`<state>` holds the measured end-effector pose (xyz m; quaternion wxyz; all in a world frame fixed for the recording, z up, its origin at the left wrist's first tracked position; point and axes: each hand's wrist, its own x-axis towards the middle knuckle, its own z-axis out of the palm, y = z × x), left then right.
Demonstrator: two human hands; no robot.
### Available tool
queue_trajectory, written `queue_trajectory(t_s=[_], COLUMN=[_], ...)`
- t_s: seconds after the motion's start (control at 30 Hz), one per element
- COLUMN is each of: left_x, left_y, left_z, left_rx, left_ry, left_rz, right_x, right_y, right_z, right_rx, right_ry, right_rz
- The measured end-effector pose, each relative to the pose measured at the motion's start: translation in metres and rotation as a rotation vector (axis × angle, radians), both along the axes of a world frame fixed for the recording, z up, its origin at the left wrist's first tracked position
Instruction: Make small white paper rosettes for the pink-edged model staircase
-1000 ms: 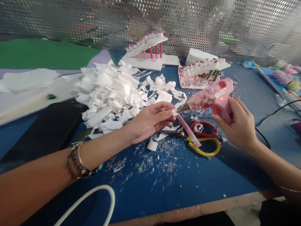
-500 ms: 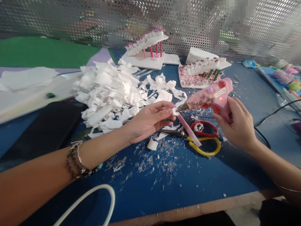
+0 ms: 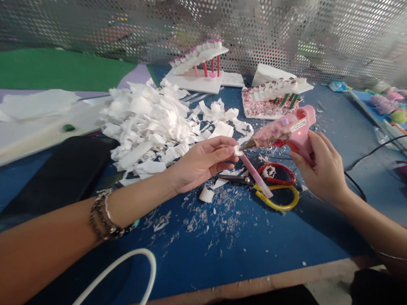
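Note:
Between thumb and fingers, my left hand (image 3: pixel 212 160) pinches a small white piece (image 3: pixel 237 150), which looks like paper or foam. My right hand (image 3: pixel 324 168) is wrapped round the handle of a pink hot glue gun (image 3: pixel 279 131) with a small lit light. The gun's metal nozzle points left and meets the white piece, or stops very close to it. Below the nozzle are a pink stick (image 3: pixel 258 177) and scissors (image 3: pixel 282 206) with one red and one yellow handle loop. The stick crosses over the scissors.
A heap of white paper scraps (image 3: pixel 155 123) lies left of centre. Two small stair models, one pink-edged (image 3: pixel 200 54) and one dark red-edged (image 3: pixel 275 96), stand behind. A black case (image 3: pixel 57 175), a white cable (image 3: pixel 127 257), a black cord (image 3: pixel 373 151) and a perforated metal screen (image 3: pixel 239 40) surround the workspace.
Almost nothing differs. The view has shifted very slightly, and the glue gun's nozzle stays at the white piece in my left hand.

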<state>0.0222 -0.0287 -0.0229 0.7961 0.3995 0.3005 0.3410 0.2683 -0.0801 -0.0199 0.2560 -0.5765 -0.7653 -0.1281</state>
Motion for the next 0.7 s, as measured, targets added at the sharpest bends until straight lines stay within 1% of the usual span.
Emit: queue_trajectory(t_s=[0.13,0.3,0.53,0.7], left_x=[-0.0001,-0.0010,-0.0013,-0.0021], left_y=[-0.0001,0.0004,0.0023,0.0028], left_z=[0.0002,-0.0018,-0.0042,-0.0058], left_rx=[0.000,0.008,0.025,0.055], left_ry=[-0.018,-0.041,-0.056,-0.041], left_rz=[0.004,0.005,-0.008,-0.013], right_x=[0.0022,0.0025,0.0027,0.0027], right_y=[0.0021,0.0024,0.0015,0.0018], right_z=[-0.0026,-0.0034,-0.0032,-0.0029], right_rx=[0.041,0.041,0.045,0.090], right_ry=[0.007,0.007,0.009,0.008], right_rz=[0.021,0.020,0.008,-0.010])
